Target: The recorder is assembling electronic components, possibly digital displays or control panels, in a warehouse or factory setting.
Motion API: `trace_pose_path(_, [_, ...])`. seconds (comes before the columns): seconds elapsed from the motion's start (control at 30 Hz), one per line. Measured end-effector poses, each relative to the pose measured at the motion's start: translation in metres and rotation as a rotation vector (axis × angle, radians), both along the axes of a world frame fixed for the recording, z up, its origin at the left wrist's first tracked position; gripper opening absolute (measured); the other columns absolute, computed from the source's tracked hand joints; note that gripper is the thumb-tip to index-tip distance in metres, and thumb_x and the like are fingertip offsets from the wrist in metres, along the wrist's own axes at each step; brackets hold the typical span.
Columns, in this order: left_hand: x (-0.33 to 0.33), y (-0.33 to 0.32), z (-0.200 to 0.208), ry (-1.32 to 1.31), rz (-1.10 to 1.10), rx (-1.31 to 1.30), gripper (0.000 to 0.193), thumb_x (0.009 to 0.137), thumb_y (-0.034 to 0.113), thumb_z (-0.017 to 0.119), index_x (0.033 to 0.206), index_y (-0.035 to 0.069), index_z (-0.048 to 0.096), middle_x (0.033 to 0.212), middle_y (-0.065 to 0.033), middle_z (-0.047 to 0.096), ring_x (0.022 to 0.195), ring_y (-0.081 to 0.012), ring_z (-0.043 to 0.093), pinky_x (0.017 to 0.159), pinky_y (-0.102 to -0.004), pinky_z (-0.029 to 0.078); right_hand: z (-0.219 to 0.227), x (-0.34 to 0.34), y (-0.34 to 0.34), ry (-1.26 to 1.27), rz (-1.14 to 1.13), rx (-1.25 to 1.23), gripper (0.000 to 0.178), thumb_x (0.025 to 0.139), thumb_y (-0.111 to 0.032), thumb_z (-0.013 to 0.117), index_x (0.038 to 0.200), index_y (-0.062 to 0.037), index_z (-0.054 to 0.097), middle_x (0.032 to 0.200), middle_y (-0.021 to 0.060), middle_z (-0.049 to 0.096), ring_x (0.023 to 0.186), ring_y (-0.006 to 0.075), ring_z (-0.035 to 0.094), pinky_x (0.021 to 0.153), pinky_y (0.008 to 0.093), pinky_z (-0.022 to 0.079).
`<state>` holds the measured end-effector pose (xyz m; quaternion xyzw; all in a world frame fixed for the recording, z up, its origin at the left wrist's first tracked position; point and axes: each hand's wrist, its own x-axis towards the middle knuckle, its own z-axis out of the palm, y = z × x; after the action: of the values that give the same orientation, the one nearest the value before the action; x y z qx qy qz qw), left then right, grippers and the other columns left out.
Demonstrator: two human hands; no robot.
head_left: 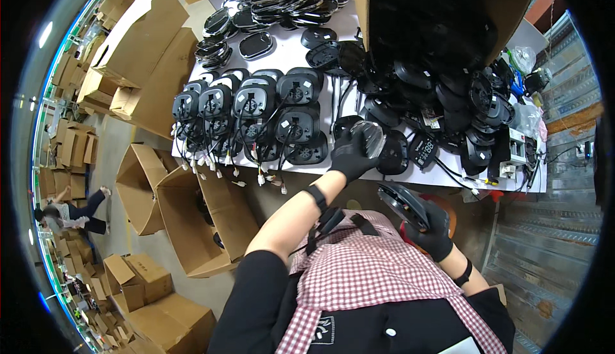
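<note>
My left hand (351, 156), in a black glove, is over the front edge of the table with its fingers closed on a clear, shiny oval cover (371, 137). My right hand (435, 231), gloved too, grips a black oval housing (403, 205), tilted edge-on in front of my checked apron. Just right of the left hand lies another black housing (393, 153) on the table. Beside it is a black unit with a lit digit display (424, 150). Further left, several stacked black housings (250, 101) have cables hanging over the edge.
Shiny oval covers (288, 1) are piled at the back of the white table (323, 197). A large carton (366, 8) lies tipped at the back right, spilling black housings. Open cartons (192, 219) stand on the floor to the left. Another person (70, 216) is far left.
</note>
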<state>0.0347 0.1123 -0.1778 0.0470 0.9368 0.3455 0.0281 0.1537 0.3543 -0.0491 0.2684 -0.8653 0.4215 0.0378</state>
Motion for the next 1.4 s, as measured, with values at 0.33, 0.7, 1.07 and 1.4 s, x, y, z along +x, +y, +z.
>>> trace_pose_path(0.33, [0.016,0.02,0.023,-0.129,-0.283,0.597,0.085,0.076,0.028,0.075,0.146,0.006,0.032,0.147,-0.0181,0.037,0.134,-0.0334,0.038,0.111,-0.0483,0.032,-0.013,0.004,0.021,-0.02,-0.141,-0.069,0.057,0.068,-0.006,0.075,0.122,0.001,0.057,0.103,0.0174,0.067,0.088,0.0285,0.069,0.074,0.0354,0.054])
trace_pose_path(0.7, [0.102,-0.012,0.094,-0.349,0.038,1.421,0.051,0.092,0.03,0.065,0.132,0.005,0.044,0.121,-0.0076,0.058,0.108,-0.0188,0.06,0.09,-0.0337,0.053,0.018,-0.041,-0.05,-0.168,0.163,-0.255,0.051,0.071,-0.01,0.082,0.116,0.0001,0.06,0.095,0.0112,0.067,0.077,0.0193,0.065,0.068,0.0318,0.053])
trace_pose_path(1.07, [0.096,-0.081,0.202,-0.506,-0.257,0.83,0.058,0.071,0.019,0.084,0.118,-0.003,0.059,0.106,-0.0081,0.067,0.096,-0.0145,0.063,0.089,-0.0302,0.05,0.008,-0.083,-0.047,-1.17,0.768,-0.22,0.037,0.091,-0.021,0.06,0.123,-0.0006,0.06,0.103,0.0082,0.068,0.089,0.0097,0.062,0.076,0.0238,0.052])
trace_pose_path(1.4, [0.061,-0.08,0.205,-0.571,-0.534,0.142,0.068,0.075,0.047,0.077,0.122,0.004,0.056,0.104,-0.0164,0.067,0.091,-0.029,0.067,0.082,-0.0348,0.052,0.046,-0.096,-0.063,-1.092,0.813,-0.026,0.062,0.084,-0.025,0.072,0.134,0.004,0.048,0.123,0.0167,0.061,0.113,0.0206,0.058,0.099,0.0345,0.045])
